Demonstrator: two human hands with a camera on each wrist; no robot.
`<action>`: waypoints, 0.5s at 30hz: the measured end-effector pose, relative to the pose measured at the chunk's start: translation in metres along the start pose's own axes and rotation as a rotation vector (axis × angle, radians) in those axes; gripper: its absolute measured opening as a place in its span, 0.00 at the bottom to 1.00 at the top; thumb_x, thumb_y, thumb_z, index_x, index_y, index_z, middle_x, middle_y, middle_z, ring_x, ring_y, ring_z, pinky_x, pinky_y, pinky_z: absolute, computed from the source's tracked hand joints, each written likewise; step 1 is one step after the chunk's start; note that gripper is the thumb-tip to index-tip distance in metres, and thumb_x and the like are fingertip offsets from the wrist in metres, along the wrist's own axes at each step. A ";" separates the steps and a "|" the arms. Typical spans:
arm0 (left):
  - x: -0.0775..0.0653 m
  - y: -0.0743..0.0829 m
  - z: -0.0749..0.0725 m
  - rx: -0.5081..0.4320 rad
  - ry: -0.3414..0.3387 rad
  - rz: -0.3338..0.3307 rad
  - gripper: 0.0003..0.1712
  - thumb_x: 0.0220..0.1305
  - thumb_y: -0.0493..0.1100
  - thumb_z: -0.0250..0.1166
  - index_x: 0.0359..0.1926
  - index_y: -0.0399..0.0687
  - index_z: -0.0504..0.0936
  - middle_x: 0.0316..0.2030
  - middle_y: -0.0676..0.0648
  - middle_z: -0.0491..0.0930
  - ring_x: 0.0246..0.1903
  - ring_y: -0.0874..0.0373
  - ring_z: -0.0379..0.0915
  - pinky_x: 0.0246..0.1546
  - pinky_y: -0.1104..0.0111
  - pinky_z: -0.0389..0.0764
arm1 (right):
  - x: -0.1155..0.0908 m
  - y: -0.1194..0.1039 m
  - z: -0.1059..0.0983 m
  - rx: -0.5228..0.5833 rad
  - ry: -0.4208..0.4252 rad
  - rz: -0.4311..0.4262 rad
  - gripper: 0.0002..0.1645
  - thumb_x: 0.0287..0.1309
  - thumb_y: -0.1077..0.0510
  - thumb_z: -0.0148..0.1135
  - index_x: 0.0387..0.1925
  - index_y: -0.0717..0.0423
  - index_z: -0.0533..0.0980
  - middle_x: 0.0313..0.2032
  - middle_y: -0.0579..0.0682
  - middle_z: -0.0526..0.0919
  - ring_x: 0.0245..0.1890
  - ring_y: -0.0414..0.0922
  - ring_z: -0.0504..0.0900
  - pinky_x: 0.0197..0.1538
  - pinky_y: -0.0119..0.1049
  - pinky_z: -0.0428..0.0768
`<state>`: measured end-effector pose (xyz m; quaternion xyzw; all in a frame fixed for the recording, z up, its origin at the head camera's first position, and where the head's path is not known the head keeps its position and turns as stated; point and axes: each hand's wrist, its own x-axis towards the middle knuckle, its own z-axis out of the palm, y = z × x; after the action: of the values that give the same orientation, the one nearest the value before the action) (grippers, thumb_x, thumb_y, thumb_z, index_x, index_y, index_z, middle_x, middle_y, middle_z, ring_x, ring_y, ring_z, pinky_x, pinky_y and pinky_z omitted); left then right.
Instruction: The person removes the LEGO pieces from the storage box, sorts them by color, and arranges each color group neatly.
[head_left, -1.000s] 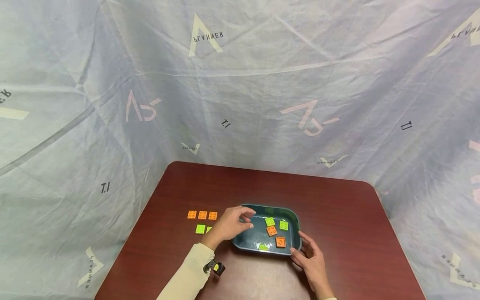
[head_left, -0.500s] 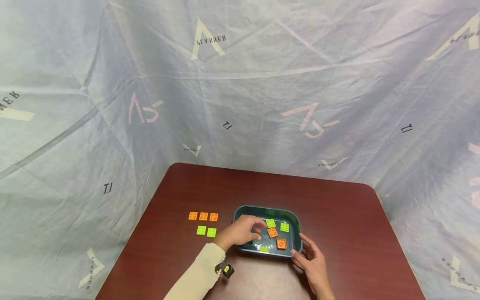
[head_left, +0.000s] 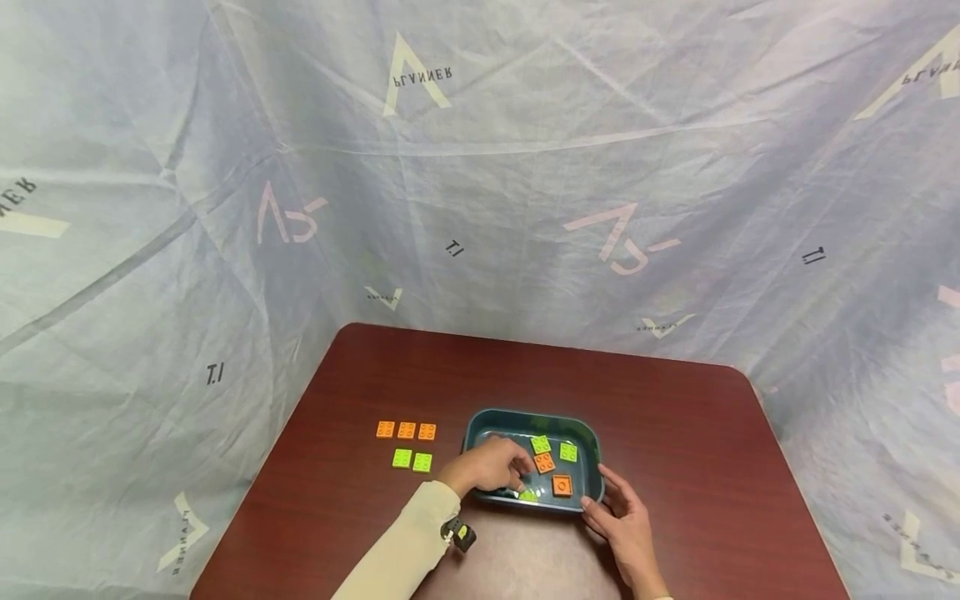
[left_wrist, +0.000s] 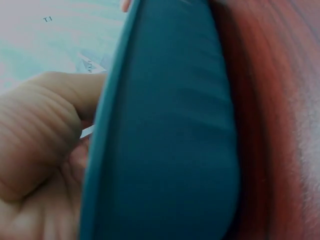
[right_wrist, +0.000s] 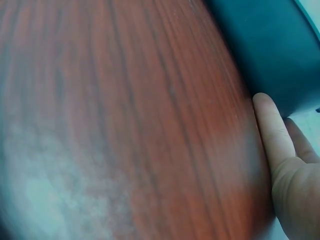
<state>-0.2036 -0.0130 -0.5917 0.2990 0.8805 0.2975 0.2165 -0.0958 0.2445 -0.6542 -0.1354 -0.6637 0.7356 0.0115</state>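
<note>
In the head view a dark teal tray (head_left: pixel 525 414) holds several studded toy bricks. My left hand (head_left: pixel 495 464) reaches down inside its left half, fingers bent loosely, fingertips close to a lime green brick (head_left: pixel 528 496) by the near wall. From the left wrist, the tray wall (left_wrist: pixel 170 130) hides those fingertips; only the thumb side of the hand shows. At the near right corner of the tray my right hand (head_left: pixel 626 521) holds on, thumb against the front wall and fingers along the right side. The right wrist view shows that thumb (right_wrist: pixel 272 127) pressed to the outer wall.
Left of the tray, three orange bricks (head_left: pixel 407 430) form a row, with two lime green bricks (head_left: pixel 402 458) nearer. Inside the tray lie more green bricks (head_left: pixel 568 452), an orange brick (head_left: pixel 543 462) and an upturned orange brick (head_left: pixel 562 485). Grey sheets (head_left: pixel 480 167) surround the brown table (head_left: pixel 675 417).
My left hand has moved from over the tray's left rim rightward, then nearer and lower inside it, uncovering the second green brick on the table. The right hand stays at the tray corner.
</note>
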 end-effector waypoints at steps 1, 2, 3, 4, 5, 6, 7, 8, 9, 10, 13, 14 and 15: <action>0.000 -0.001 0.001 -0.004 -0.006 -0.009 0.18 0.60 0.39 0.80 0.52 0.54 0.91 0.44 0.57 0.90 0.41 0.71 0.83 0.43 0.76 0.83 | 0.000 0.000 0.000 -0.001 0.000 0.002 0.45 0.59 0.66 0.77 0.76 0.54 0.69 0.60 0.58 0.80 0.46 0.40 0.89 0.44 0.42 0.91; 0.001 -0.001 0.001 -0.004 -0.013 -0.017 0.18 0.60 0.40 0.80 0.52 0.55 0.91 0.44 0.58 0.89 0.41 0.72 0.82 0.43 0.76 0.83 | 0.000 0.000 0.001 -0.001 0.000 0.004 0.45 0.59 0.66 0.76 0.76 0.54 0.69 0.60 0.58 0.80 0.46 0.40 0.89 0.44 0.42 0.91; 0.001 -0.002 0.002 -0.005 -0.021 -0.022 0.18 0.60 0.40 0.80 0.51 0.55 0.91 0.44 0.58 0.89 0.41 0.72 0.82 0.43 0.76 0.83 | 0.000 0.000 0.001 0.002 0.001 0.004 0.45 0.59 0.67 0.76 0.76 0.54 0.69 0.60 0.58 0.80 0.46 0.41 0.89 0.44 0.42 0.91; 0.001 -0.002 0.002 -0.004 -0.029 -0.025 0.18 0.59 0.41 0.80 0.51 0.56 0.91 0.43 0.59 0.89 0.41 0.73 0.82 0.43 0.76 0.83 | 0.000 -0.001 0.001 0.001 0.003 0.007 0.45 0.59 0.67 0.76 0.76 0.54 0.69 0.60 0.58 0.81 0.46 0.41 0.89 0.44 0.42 0.91; 0.002 -0.002 0.003 -0.003 -0.036 -0.027 0.17 0.59 0.41 0.81 0.50 0.57 0.91 0.43 0.60 0.89 0.40 0.73 0.81 0.43 0.76 0.83 | 0.000 -0.001 0.001 -0.001 0.005 0.008 0.45 0.59 0.67 0.76 0.76 0.54 0.69 0.59 0.58 0.81 0.46 0.41 0.89 0.44 0.42 0.91; 0.002 -0.002 0.003 -0.006 -0.041 -0.028 0.17 0.59 0.41 0.81 0.50 0.57 0.91 0.42 0.60 0.89 0.40 0.73 0.81 0.43 0.76 0.83 | 0.000 -0.001 0.001 -0.001 0.006 0.008 0.45 0.59 0.67 0.76 0.76 0.54 0.69 0.59 0.58 0.81 0.46 0.41 0.89 0.44 0.42 0.91; 0.002 -0.003 0.004 -0.008 -0.044 -0.028 0.17 0.59 0.41 0.81 0.49 0.57 0.92 0.42 0.60 0.89 0.40 0.73 0.81 0.42 0.76 0.83 | 0.000 -0.001 0.001 -0.001 0.004 0.007 0.45 0.59 0.67 0.76 0.76 0.54 0.69 0.59 0.58 0.82 0.46 0.41 0.89 0.44 0.42 0.91; 0.003 -0.003 0.004 -0.002 -0.045 -0.026 0.16 0.59 0.41 0.81 0.49 0.57 0.92 0.42 0.61 0.89 0.40 0.73 0.81 0.42 0.76 0.83 | 0.001 -0.001 0.001 0.000 0.004 0.008 0.45 0.59 0.67 0.76 0.76 0.54 0.69 0.59 0.58 0.82 0.46 0.41 0.89 0.44 0.42 0.91; 0.003 -0.003 0.004 -0.001 -0.046 -0.026 0.16 0.59 0.41 0.80 0.49 0.57 0.92 0.41 0.61 0.89 0.39 0.73 0.81 0.42 0.77 0.83 | 0.001 -0.002 0.001 -0.001 0.002 0.005 0.45 0.59 0.66 0.77 0.76 0.54 0.69 0.59 0.58 0.82 0.46 0.40 0.89 0.44 0.42 0.91; 0.003 -0.003 0.004 0.003 -0.048 -0.025 0.16 0.60 0.41 0.80 0.49 0.57 0.92 0.41 0.61 0.89 0.39 0.74 0.81 0.42 0.77 0.83 | 0.001 -0.001 0.001 -0.001 0.000 0.000 0.45 0.59 0.66 0.77 0.76 0.54 0.69 0.59 0.58 0.82 0.46 0.40 0.89 0.44 0.42 0.91; 0.004 -0.002 0.006 0.006 -0.051 -0.022 0.16 0.60 0.39 0.80 0.49 0.57 0.92 0.42 0.60 0.89 0.39 0.74 0.81 0.42 0.77 0.82 | 0.001 -0.001 0.000 -0.004 -0.003 -0.003 0.45 0.59 0.66 0.77 0.76 0.53 0.69 0.59 0.58 0.81 0.46 0.40 0.88 0.44 0.41 0.91; 0.004 -0.002 0.007 0.008 -0.053 -0.021 0.16 0.60 0.39 0.79 0.49 0.57 0.92 0.42 0.61 0.89 0.38 0.74 0.81 0.41 0.77 0.82 | 0.001 0.000 0.000 -0.004 -0.003 -0.004 0.45 0.59 0.66 0.77 0.75 0.53 0.69 0.59 0.58 0.81 0.46 0.40 0.89 0.44 0.41 0.91; 0.005 -0.002 0.007 0.008 -0.056 -0.021 0.16 0.61 0.38 0.79 0.49 0.57 0.92 0.41 0.61 0.89 0.38 0.74 0.81 0.41 0.77 0.82 | 0.001 0.000 0.000 -0.006 -0.003 -0.003 0.45 0.59 0.66 0.77 0.75 0.53 0.69 0.59 0.58 0.81 0.46 0.40 0.89 0.44 0.41 0.91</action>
<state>-0.2035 -0.0082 -0.5992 0.2988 0.8784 0.2832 0.2430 -0.0965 0.2450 -0.6543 -0.1332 -0.6660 0.7339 0.0113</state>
